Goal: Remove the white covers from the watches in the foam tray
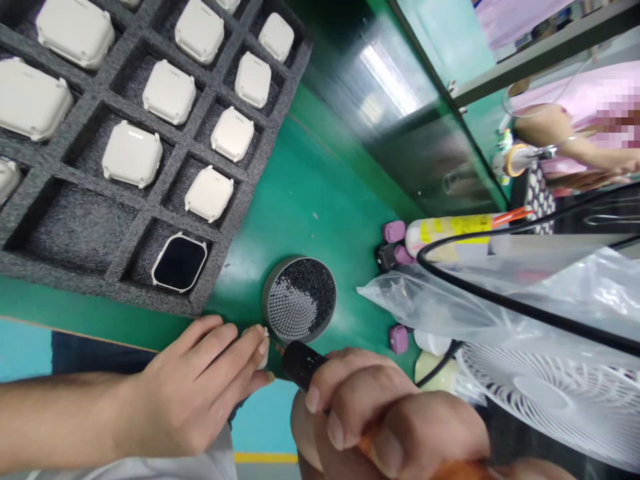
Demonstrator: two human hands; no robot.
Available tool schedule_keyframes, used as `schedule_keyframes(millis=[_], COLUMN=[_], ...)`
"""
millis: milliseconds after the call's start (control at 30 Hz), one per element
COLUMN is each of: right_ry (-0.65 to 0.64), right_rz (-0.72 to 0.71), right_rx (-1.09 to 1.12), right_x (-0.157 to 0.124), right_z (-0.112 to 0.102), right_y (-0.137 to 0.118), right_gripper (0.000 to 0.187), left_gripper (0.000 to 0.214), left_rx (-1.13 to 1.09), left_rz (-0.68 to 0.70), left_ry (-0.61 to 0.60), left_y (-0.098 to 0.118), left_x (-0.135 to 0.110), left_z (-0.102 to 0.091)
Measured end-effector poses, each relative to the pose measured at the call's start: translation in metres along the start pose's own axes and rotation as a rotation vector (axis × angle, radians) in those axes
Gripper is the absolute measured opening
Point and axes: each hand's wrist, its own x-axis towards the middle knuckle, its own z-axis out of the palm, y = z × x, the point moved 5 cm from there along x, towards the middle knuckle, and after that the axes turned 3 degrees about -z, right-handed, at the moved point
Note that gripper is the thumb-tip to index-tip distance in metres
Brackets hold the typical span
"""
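Observation:
My left hand (200, 387) is closed on a small white watch case (263, 359), most of it hidden by the fingers. In my right hand (385, 413) is an electric screwdriver (303, 365) with a black nose and an orange body. Its bit points left at the white case; whether they touch I cannot tell. Just beyond both hands stands a round dish (267, 303) with tiny black screws (313, 283) over a dimpled grey base. A dark foam tray (200, 230) at the upper left holds several white watch cases (209, 193). One watch (180, 262) in it lies dark screen up.
Purple and black small parts (394, 232) lie right of the dish beside a white bottle (450, 230) with a yellow label. Clear plastic bag (450, 300), black cable (500, 303) and white fan (540, 393) crowd the right. Another person's arms (570, 137) show behind a glossy panel (390, 100).

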Motion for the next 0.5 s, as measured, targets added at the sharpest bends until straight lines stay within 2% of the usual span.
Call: schedule_keyframes(millis=[100, 233, 367, 500], right_ry=[0.012, 0.031, -0.076, -0.261], right_rz=[-0.002, 0.028, 0.109, 0.264], right_rx=[-0.021, -0.012, 0.023, -0.051], right_x=[0.002, 0.011, 0.021, 0.024], right_z=[0.014, 0.022, 0.022, 0.017], right_y=[0.001, 0.002, -0.001, -0.001], right_gripper=[0.025, 0.026, 0.028, 0.044], left_gripper=[0.04, 0.043, 0.042, 0.043], left_rx=[-0.001, -0.001, 0.003, 0.007], left_rz=[-0.018, -0.049, -0.05, -0.059], left_ry=[-0.001, 0.015, 0.031, 0.024], left_y=[-0.001, -0.002, -0.002, -0.003], left_x=[0.002, 0.006, 0.008, 0.007], left_z=[0.0, -0.002, -0.003, -0.002])
